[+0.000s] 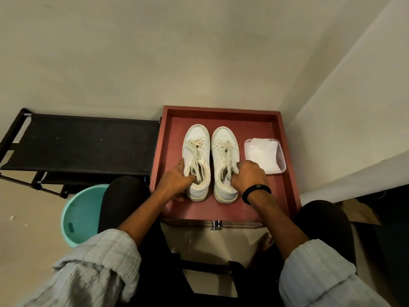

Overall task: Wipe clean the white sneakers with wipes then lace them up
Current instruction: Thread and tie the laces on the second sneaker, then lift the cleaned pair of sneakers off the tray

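Two white sneakers stand side by side, toes away from me, on a red tray-topped table point(285, 173). My left hand point(177, 180) grips the collar of the left sneaker point(195, 140), with fingers hooked into its opening. My right hand point(250, 176) grips the collar of the right sneaker point(224, 142) the same way. Loose cream laces lie bundled over both tongues. A clear plastic container point(281, 160) holding white wipes point(261, 154) sits to the right of the sneakers, on the same red surface.
A black shoe rack point(84, 142) stands to the left of the table. A teal bucket point(77, 213) is on the floor near my left knee. Walls close in behind and to the right. A dark band circles my right wrist.
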The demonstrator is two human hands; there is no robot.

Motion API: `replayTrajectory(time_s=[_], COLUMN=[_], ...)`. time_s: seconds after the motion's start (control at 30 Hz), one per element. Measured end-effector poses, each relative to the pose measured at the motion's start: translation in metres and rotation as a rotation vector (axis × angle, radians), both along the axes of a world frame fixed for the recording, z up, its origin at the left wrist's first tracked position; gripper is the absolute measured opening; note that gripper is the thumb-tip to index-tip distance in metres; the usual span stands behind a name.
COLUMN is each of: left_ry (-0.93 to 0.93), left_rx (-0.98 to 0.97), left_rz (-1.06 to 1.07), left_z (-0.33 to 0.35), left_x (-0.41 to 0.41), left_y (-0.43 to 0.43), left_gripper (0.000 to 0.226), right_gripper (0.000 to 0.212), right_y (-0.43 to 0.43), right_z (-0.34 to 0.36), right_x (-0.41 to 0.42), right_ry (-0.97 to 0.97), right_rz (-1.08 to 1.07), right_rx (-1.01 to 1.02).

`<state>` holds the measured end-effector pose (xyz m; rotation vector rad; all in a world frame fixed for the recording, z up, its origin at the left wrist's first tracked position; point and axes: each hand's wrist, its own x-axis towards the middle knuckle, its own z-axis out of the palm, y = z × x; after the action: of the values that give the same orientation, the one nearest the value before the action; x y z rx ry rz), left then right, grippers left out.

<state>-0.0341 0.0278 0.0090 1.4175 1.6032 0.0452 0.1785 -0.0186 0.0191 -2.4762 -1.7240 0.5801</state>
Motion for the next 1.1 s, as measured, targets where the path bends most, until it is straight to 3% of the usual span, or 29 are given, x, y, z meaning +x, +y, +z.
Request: replayTrajectory(time_s=[0.1,0.23,0.3,0.43,0.57,0.8,1.1], left_ry=[-0.051,-0.140,-0.278,-0.502,-0.648,-0.748,-0.892], left_rx=[-0.086,-0.049,-0.034,-0.084,-0.134,-0.132,-0.129], left_rz=[0.047,0.158,0.265,0.451,0.514,0.601,0.605], left_z=[0.003,-0.008,-0.021,-0.032,-0.029,-0.035,-0.029], left_x=[0.001,0.005,0.007,0.015,0.021,0.022,0.014], left_y=[-0.002,-0.002,-0.003,-0.008,-0.011,-0.011,-0.002], left_gripper=[0.091,0.088,0.080,0.087,0.093,0.093,0.091], right_gripper=[0.030,0.068,0.077,0.090,0.082,0.069,0.072], right_y=[0.001,0.001,0.001,0.001,-0.002,-0.007,-0.003], right_z=[-0.001,-0.002,-0.005,-0.010,-0.012,-0.013,-0.009], right_x=[-0.004,-0.009,-0.014,-0.024,-0.027,-0.032,-0.028], right_ry=[0.054,0.138,0.257,0.537,0.711,0.732,0.802], right_rz=[-0.037,-0.098,-0.167,-0.326,-0.467,-0.556,-0.572], right_rx=[0.010,-0.151,-0.170,-0.130,-0.037,0.069,0.186])
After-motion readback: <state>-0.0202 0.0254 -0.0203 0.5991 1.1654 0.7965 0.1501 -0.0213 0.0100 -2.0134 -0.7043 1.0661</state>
